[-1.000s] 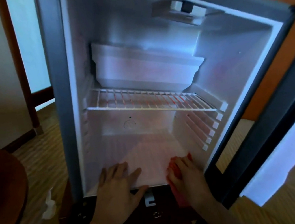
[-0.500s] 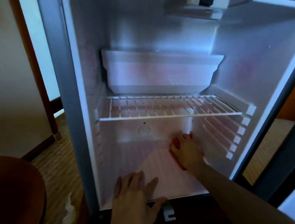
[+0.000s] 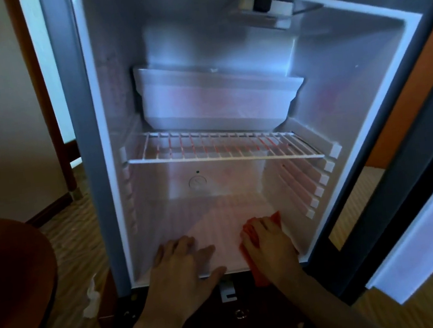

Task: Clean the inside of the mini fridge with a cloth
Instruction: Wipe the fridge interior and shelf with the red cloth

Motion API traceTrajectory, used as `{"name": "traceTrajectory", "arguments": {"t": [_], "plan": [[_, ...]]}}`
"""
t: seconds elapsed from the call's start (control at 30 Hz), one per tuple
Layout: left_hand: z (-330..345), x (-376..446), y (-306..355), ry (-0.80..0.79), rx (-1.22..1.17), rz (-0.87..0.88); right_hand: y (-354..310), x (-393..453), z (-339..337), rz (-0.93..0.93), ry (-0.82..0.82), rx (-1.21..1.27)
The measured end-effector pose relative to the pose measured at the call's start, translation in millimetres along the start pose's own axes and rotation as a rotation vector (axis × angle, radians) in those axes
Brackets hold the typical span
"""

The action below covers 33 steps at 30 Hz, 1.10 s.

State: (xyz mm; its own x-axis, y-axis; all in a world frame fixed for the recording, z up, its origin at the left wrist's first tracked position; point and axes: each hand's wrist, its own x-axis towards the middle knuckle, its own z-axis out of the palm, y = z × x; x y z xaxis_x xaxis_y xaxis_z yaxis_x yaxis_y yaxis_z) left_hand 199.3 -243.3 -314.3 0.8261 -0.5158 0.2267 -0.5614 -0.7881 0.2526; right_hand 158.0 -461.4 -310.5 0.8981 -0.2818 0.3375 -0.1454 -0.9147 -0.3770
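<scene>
The cloth (image 3: 251,245) is bright red-orange against the mini fridge's (image 3: 343,84) white lining and white wire shelf (image 3: 222,150), its outer frame dark grey, beside a reddish-brown round tabletop (image 3: 6,262) and a floor (image 3: 72,234) striped brown and tan.

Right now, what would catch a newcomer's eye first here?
The bright white inside of the open mini fridge, bare but for a white wire shelf halfway up. At its front edge, the right hand presses a red cloth on the floor; the left hand lies flat beside it.
</scene>
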Motion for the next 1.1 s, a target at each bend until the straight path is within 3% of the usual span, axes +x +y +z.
{"name": "traceTrajectory", "arguments": {"t": [0.37,0.53,0.67,0.8,0.87,1.03,1.1], "plan": [[-10.4,14.5,-3.6,-0.035,-0.090,-0.024,-11.1,79.0,16.9,0.000,0.017,-0.255],[-7.8,11.7,-3.9,-0.034,0.013,-0.061,-8.3,60.5,12.8,0.012,-0.069,-0.200],[-4.5,12.8,-6.9,-0.088,0.023,-0.105,-10.6,27.9,6.1,-0.033,0.061,-0.088],[-2.1,13.3,-10.1,-0.121,0.044,-0.120,-8.5,34.4,-0.4,0.157,-0.096,-0.205],[-2.1,13.8,-10.2,-0.129,0.057,-0.122,-11.2,40.4,4.2,0.117,-0.161,-0.296],[-2.6,13.0,-10.6,-0.118,0.092,-0.127,-14.8,47.4,13.4,0.136,0.018,-0.224],[-2.6,13.0,-9.7,-0.129,0.085,-0.123,-14.5,53.7,14.8,0.155,0.021,-0.197]]}}
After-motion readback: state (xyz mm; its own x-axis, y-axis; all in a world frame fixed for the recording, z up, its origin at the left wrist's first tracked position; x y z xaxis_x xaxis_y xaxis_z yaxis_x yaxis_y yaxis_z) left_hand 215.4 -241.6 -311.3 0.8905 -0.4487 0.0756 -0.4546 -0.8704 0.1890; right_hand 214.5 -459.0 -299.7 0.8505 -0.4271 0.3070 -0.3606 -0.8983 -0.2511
